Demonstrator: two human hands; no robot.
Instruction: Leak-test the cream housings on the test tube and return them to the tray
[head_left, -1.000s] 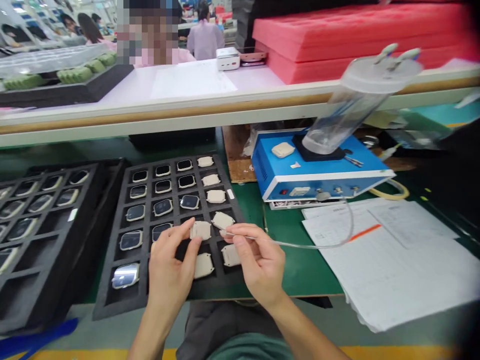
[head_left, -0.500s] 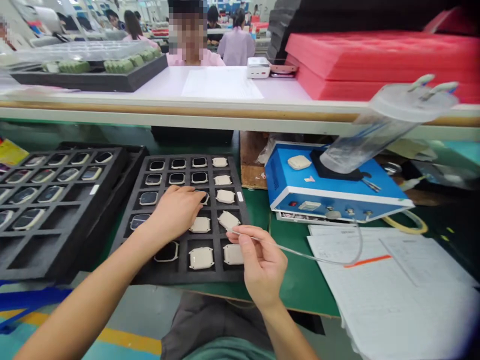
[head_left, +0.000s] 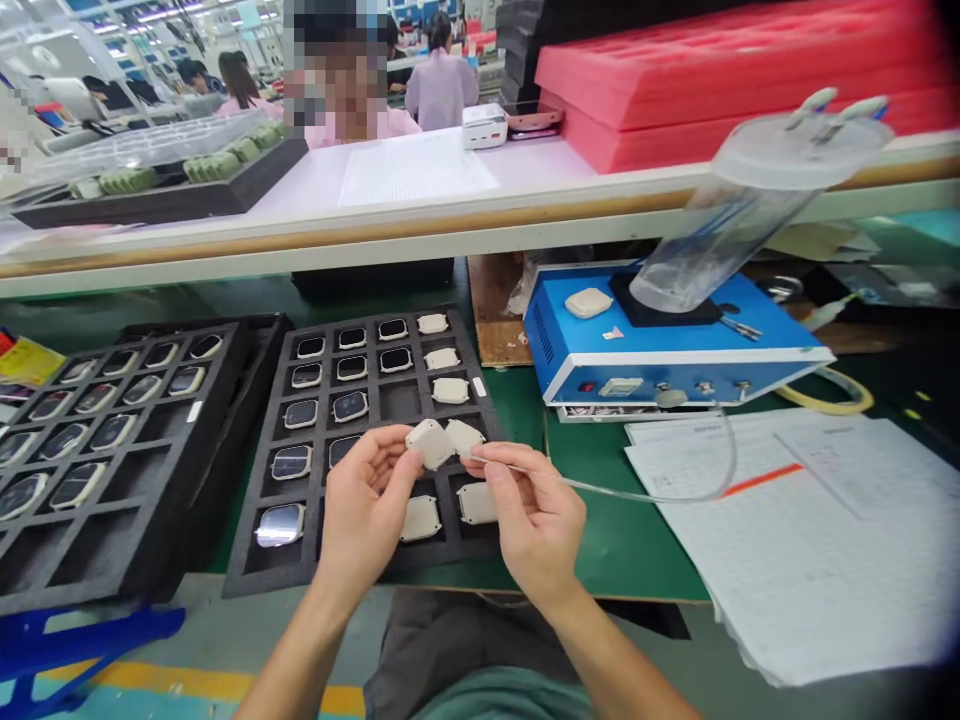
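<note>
My left hand point(head_left: 367, 500) pinches a cream-white smartwatch case point(head_left: 430, 443), its pale back facing me, above the black foam tray point(head_left: 397, 402). Between the thumb and fingers of my right hand point(head_left: 536, 515) is the end of a thin clear tube point(head_left: 637, 495), which runs toward the front of a blue machine box. The tube's tip is close to another pale watch case point(head_left: 465, 437), which sits askew beside the held one; whether they touch I cannot tell. Watches with dark screens up fill the tray's left columns, and pale backs show on the right. My left hand hides some compartments.
Left of the tray stands a second black watch tray point(head_left: 112, 540). The blue machine box point(head_left: 675, 365) carries a watch case point(head_left: 588, 303) and a clear cylinder point(head_left: 697, 240). Papers point(head_left: 795, 540) lie at right. A shelf edge point(head_left: 225, 250) crosses behind; a person sits beyond it.
My left hand has come back toward me from the tray's third row, now with a watch case in it, and that compartment is bare. My right hand has stayed near the same tilted case.
</note>
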